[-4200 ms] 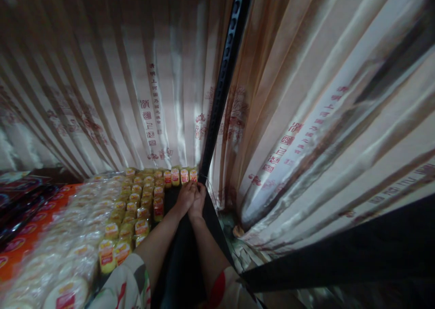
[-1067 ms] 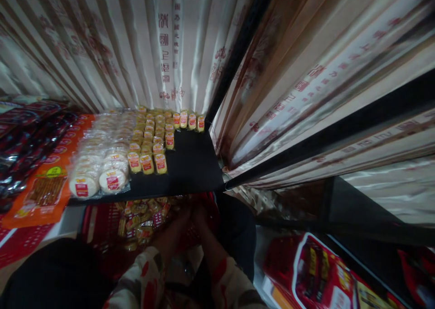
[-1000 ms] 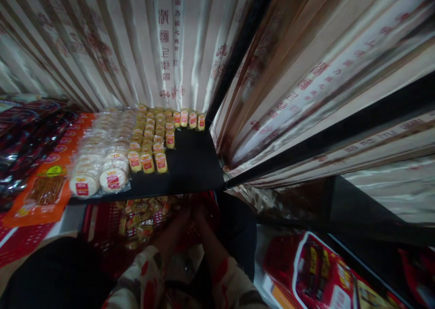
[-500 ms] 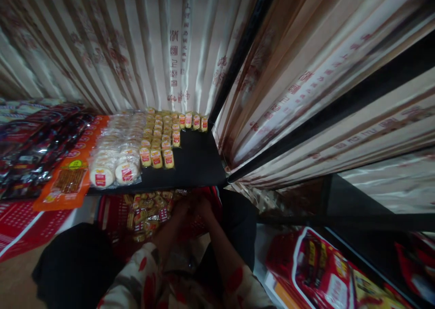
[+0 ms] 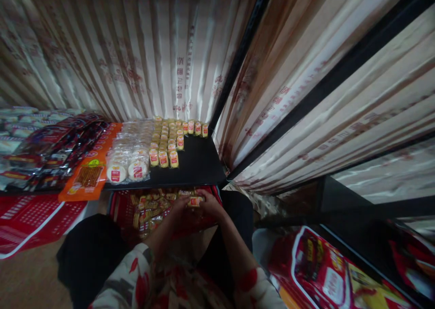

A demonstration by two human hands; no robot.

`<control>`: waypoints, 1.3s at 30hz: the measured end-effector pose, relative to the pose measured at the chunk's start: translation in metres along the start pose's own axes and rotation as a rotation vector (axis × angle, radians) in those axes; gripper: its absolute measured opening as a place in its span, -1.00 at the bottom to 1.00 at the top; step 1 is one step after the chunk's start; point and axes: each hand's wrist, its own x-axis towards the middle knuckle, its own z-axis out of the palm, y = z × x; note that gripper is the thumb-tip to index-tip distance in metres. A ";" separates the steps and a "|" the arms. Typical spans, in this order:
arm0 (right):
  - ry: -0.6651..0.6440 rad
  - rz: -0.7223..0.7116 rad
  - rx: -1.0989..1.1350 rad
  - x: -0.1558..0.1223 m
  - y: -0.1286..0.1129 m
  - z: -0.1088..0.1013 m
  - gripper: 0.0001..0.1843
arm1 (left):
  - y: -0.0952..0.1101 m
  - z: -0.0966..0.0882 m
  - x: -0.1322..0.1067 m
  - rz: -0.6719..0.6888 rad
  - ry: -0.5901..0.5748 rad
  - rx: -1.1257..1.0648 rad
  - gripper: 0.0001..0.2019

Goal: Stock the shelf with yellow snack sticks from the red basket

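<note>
Between my two hands is a small yellow snack packet (image 5: 195, 201) with a red and white label facing up. My left hand (image 5: 180, 205) grips its left end, and my right hand (image 5: 209, 202) closes on its right end. Both are over a red basket (image 5: 119, 208) holding a heap of similar loose packets (image 5: 152, 209). On the black shelf (image 5: 199, 161) just beyond, matching yellow packets (image 5: 163, 158) stand in rows, labels outward. Beside them on the left are stacks of round white wrapped crackers (image 5: 138, 169).
An orange snack bag (image 5: 86, 177) overhangs the shelf edge, beside dark packages (image 5: 64, 146). Pleated curtains (image 5: 146, 50) and a black post (image 5: 238, 60) border the shelf. Red baskets (image 5: 30, 223) stand lower left; a red snack bag (image 5: 321, 268) lies lower right.
My hands have come up slightly within the basket, and a yellow packet now shows between them. The view has shifted a little, moving the shelf goods rightward.
</note>
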 end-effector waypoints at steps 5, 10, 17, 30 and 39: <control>0.008 -0.044 0.221 -0.003 -0.002 -0.013 -0.48 | 0.010 0.002 -0.012 -0.028 0.044 0.123 -0.81; 0.138 -0.106 0.297 -0.004 -0.010 -0.019 -0.55 | 0.019 0.014 -0.026 -0.036 -0.018 0.152 -0.81; 0.208 -0.141 0.371 0.005 -0.029 -0.012 -0.58 | 0.028 0.027 -0.029 0.042 -0.054 0.136 -0.78; 0.399 -0.182 0.347 0.014 -0.058 0.001 -0.47 | 0.057 0.042 -0.022 0.262 0.112 0.036 -0.91; 0.328 -0.248 0.258 0.027 -0.061 -0.003 -0.69 | 0.084 0.066 -0.009 0.379 0.176 0.109 -0.85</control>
